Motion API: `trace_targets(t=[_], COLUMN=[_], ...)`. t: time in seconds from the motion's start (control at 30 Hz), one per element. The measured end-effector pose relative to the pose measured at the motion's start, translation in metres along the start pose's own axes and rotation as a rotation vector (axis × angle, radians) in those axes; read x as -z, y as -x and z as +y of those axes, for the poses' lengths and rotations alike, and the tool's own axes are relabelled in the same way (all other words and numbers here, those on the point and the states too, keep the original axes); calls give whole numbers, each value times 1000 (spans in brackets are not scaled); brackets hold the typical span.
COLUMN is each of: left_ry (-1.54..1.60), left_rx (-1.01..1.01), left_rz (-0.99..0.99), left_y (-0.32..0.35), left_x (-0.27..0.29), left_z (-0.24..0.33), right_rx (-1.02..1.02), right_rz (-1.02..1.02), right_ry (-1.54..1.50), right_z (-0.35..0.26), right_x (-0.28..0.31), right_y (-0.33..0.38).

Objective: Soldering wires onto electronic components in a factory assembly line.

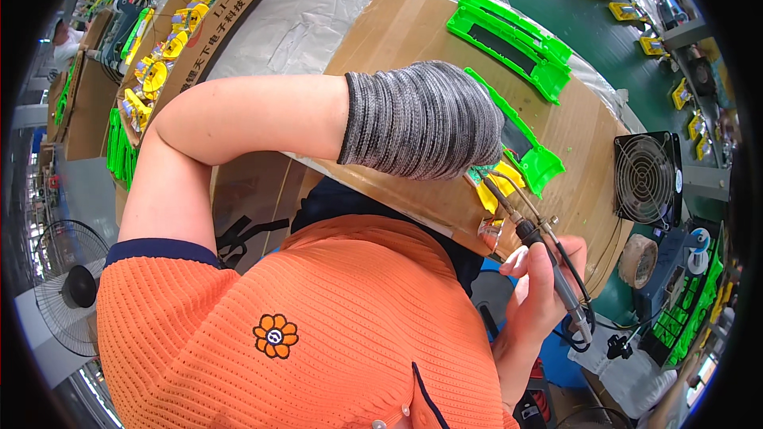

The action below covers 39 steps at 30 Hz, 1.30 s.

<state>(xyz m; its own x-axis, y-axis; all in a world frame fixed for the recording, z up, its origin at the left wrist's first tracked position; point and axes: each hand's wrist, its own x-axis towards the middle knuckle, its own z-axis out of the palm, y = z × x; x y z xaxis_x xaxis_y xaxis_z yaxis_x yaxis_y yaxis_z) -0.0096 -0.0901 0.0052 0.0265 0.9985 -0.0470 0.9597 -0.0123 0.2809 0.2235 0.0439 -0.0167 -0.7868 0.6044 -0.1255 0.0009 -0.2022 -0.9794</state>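
Note:
My right hand (pixel 537 282) is closed round the handle of a soldering iron (pixel 568 289) with a thin metal tube running along its shaft. The iron's tip reaches a small green circuit board (pixel 479 175) at a yellow plastic part (pixel 494 192). My left hand (pixel 469 123), covered in grey striped knit, is bent over the far side of that board. Its fingers are hidden beneath the knit, so their grip does not show. Just beyond, a bright green plastic frame (pixel 542 165) with a dark panel lies partly behind my left hand.
Another green frame (pixel 517 46) lies farther back on the brown cardboard (pixel 381 32). A square black fan (pixel 648 177) stands at the right, with a roll of tape (pixel 638 260) nearby. At the left, a cardboard box (pixel 230 24) borders yellow parts (pixel 155 75). A round fan (pixel 75 286) stands lower left.

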Motion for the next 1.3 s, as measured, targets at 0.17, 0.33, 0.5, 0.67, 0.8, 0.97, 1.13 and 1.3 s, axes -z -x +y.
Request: trace_targets(t=[0.17, 0.33, 0.5, 0.67, 0.8, 0.97, 1.13, 1.3], left_ry=[8, -41, 13, 17, 17, 18, 47, 80], left_rx=[-8, 3, -49, 5, -18, 1, -91, -8], left_rz=[19, -12, 79, -3, 26, 11, 123, -14], left_y=[0, 0, 0, -1, 0, -1, -1, -2], left_x=[1, 2, 6, 3, -2, 1, 5, 1], left_z=[-1, 0, 1, -1, -3, -2, -1, -5], right_rx=[5, -3, 8, -14, -21, -28, -40, -49], right_rz=[-23, -51, -68, -56, -64, -47, -56, -32], right_ry=[-56, 12, 24, -10, 41, 10, -6, -51], right_z=[-3, -1, -3, -6, -7, -7, -6, -8], right_x=[1, 2, 1, 0, 0, 0, 2, 10], right_y=[0, -2, -2, -2, -3, -5, -9, -12])
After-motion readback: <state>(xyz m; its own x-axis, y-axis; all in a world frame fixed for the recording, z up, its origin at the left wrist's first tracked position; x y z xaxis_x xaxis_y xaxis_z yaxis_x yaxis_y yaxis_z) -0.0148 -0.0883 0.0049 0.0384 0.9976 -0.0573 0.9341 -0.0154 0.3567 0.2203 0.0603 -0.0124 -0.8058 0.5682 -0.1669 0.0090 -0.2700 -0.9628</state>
